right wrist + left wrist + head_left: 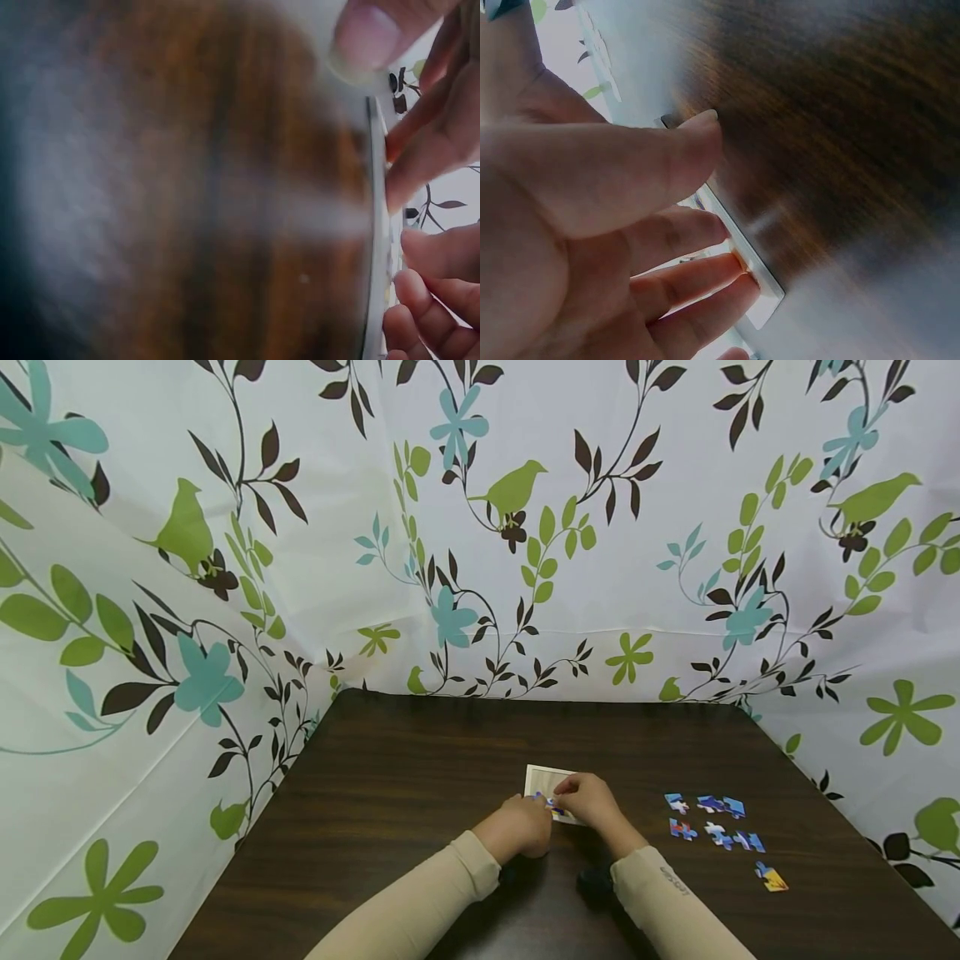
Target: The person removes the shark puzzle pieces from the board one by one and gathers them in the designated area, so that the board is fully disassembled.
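A small pale wooden puzzle tray (542, 776) lies on the dark table, with blue and yellow puzzle pieces (557, 811) along its near part. My left hand (522, 825) is at the tray's near left side. In the left wrist view its fingers (697, 289) reach fairly straight to the tray edge, and the thumb stands apart. Over the tray's right side is my right hand (592, 802), thumb and fingertips together, pinching a puzzle piece that is mostly hidden. The right wrist view shows the right fingers (420, 300) curled beside the tray edge.
On the table to the right lie several loose puzzle pieces (716, 834), roughly in rows, with a yellow and blue piece (771, 877) nearer the front. A white cloth (495, 568) printed with birds, leaves and flowers hangs behind and beside the brown table (405, 752).
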